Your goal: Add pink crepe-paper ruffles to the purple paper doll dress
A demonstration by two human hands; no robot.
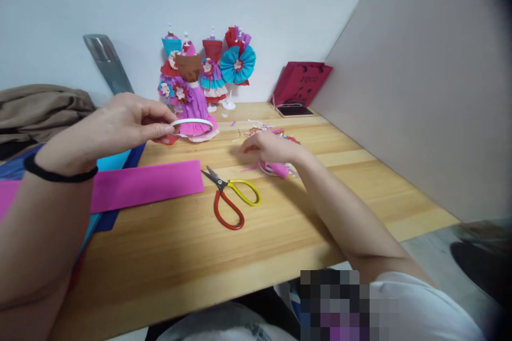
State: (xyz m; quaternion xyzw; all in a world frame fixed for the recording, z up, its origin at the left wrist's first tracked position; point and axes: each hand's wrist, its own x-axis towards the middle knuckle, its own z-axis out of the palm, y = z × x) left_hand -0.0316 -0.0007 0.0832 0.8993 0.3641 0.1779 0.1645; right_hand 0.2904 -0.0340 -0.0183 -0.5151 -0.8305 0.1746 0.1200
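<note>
My left hand [132, 120] pinches the edge of a thin white ring-shaped roll [193, 121], held up in front of the paper dresses [194, 96]. My right hand [266, 146] hovers over the table beside a pile of paper scraps [280, 169]; its fingers are bent and partly blurred, and I cannot tell if anything is between them. Scissors [221, 184] with one red and one yellow handle lie with blades parted on the wooden table. Left of them a pink paper strip [150, 185] lies over blue sheets [108, 221].
Small dress stands with a large blue paper flower [238, 65] are at the back by the wall. A red bag [301, 84] and a phone [295, 111] sit at the back right. Brown cloth [44, 109] lies at the left. A partition [408, 80] borders the right side.
</note>
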